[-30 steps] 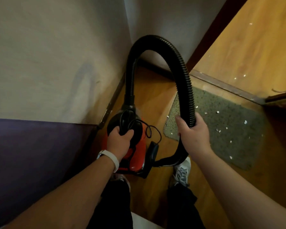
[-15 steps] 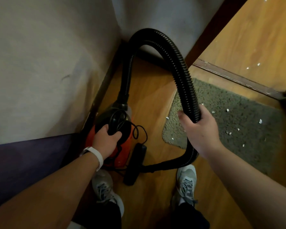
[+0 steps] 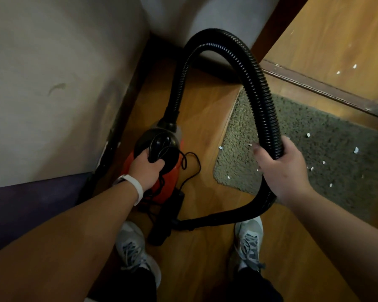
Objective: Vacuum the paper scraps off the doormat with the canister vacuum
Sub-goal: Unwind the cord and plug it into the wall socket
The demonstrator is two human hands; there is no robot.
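Hose arched further right than a moment earlier, right grip curled around its ribbed length over the doormat edge, left grip wrapped on the top handle of the red canister vacuum beside the wall, white paper scraps dotting the mat, nozzle on the wooden floor between two shoes.

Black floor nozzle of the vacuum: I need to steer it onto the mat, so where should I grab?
Grip the smooth rigid black tube just behind the black floor nozzle, from above: it lies low along the wooden floor between the grey shoes. The ribbed black hose in the right hand would probably flex too much.
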